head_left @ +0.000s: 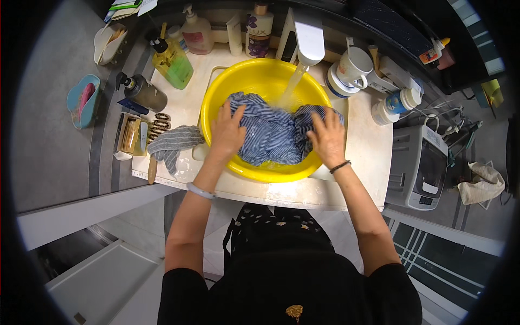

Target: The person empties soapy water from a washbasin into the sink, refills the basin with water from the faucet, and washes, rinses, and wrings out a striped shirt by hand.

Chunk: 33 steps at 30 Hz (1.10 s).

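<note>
A yellow basin point(265, 174) sits in the sink on the counter, with a blue-and-white striped garment point(271, 135) bunched up and wet inside it. From a white faucet point(311, 44), a stream of water point(292, 85) falls onto the cloth and into the basin. My left hand point(227, 130) rests on the garment's left side, fingers apart. On the right side, my right hand point(328, 140) lies on the cloth near the rim, its fingers also spread. Neither hand visibly grips the fabric. What kind of garment it is cannot be made out.
A grey striped cloth point(176, 143) lies on the counter left of the basin. Pump bottles, including a green one point(176, 65), stand behind and left. A white mug point(355, 66) and capped containers point(398, 103) stand right. A washing machine point(420, 168) is farther right.
</note>
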Tool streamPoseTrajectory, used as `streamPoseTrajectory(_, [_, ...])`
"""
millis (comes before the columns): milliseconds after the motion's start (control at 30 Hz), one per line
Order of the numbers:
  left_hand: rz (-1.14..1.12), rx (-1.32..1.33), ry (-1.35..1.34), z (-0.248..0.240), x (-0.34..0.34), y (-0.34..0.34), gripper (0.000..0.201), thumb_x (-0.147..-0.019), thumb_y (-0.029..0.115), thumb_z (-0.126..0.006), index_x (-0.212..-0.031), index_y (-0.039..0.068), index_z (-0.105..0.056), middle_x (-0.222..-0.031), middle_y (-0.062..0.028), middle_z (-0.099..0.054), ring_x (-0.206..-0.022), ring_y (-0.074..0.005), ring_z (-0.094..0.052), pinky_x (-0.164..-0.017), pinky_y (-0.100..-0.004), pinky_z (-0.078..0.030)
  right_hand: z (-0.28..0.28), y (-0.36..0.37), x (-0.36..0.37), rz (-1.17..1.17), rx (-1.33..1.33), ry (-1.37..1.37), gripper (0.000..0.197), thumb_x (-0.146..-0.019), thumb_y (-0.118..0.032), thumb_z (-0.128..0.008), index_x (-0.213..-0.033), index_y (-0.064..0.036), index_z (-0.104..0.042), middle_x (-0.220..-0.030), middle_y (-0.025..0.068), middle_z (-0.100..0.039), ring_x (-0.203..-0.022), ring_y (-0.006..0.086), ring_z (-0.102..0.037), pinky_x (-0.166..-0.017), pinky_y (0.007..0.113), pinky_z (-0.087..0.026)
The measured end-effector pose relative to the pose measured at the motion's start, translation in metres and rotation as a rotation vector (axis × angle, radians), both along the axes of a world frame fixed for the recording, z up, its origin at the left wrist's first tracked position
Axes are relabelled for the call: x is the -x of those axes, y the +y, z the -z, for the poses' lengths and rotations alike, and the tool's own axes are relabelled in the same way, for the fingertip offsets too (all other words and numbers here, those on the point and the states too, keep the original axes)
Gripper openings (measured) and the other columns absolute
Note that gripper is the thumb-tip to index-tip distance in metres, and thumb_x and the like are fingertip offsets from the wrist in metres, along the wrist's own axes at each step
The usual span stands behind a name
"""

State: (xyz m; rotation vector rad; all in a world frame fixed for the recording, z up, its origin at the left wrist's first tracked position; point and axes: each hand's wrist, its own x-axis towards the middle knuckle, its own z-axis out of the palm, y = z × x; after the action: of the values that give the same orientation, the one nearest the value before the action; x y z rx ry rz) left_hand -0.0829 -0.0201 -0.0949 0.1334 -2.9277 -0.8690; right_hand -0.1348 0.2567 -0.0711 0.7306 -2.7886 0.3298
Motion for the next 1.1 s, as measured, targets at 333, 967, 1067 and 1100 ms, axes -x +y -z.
streamPoseTrajectory(333, [-0.055, 0.391, -0.332, 0.062, 0.057, 0.059, 0.067, -0.087, 0.046, -0.051, -0.145, 0.029, -0.021, -0.153, -0.0117, -0.003, -0.140, -0.0341, 0.001, -0.096, -0.0757, -0.007, 0.105, -0.059, 0.020, 0.050, -0.202, -0.255, 0.055, -0.091, -0.047, -0.042, -0.138, -0.0191, -0.035, -0.148, 0.0147, -0.017, -0.136, 0.0395, -0.010, -0.095, 0.077, -0.004])
streamPoseTrajectory(967, [0.067, 0.223, -0.308, 0.067, 0.068, 0.040, 0.075, -0.082, 0.042, -0.059, -0.145, 0.024, -0.022, -0.153, -0.0112, -0.005, -0.140, -0.0345, 0.000, -0.098, -0.0744, -0.008, 0.116, -0.045, 0.061, -0.253, -0.131, -0.251, 0.054, -0.081, -0.032, -0.060, -0.127, -0.0088, -0.045, -0.137, 0.0197, -0.029, -0.134, 0.0375, -0.018, -0.098, 0.073, -0.010])
streamPoseTrajectory(1067, [0.167, 0.381, -0.528, 0.078, 0.066, 0.040, 0.075, -0.081, 0.046, -0.059, -0.144, 0.024, -0.024, -0.153, -0.0112, -0.006, -0.140, -0.0343, -0.001, -0.098, -0.0739, -0.011, 0.131, -0.056, 0.060, -0.213, -0.302, -0.332, 0.055, -0.081, -0.033, -0.059, -0.129, -0.0085, -0.045, -0.140, 0.0206, -0.027, -0.134, 0.0398, -0.017, -0.098, 0.073, -0.009])
streamPoseTrajectory(1100, [0.148, 0.502, -0.468, 0.091, 0.071, 0.037, 0.073, -0.082, 0.045, -0.059, -0.143, 0.025, -0.026, -0.153, -0.0110, -0.005, -0.141, -0.0330, 0.000, -0.098, -0.0741, -0.012, 0.137, -0.061, 0.058, -0.182, -0.383, -0.320, 0.056, -0.082, -0.034, -0.058, -0.130, -0.0085, -0.044, -0.141, 0.0207, -0.026, -0.134, 0.0408, -0.017, -0.098, 0.072, -0.009])
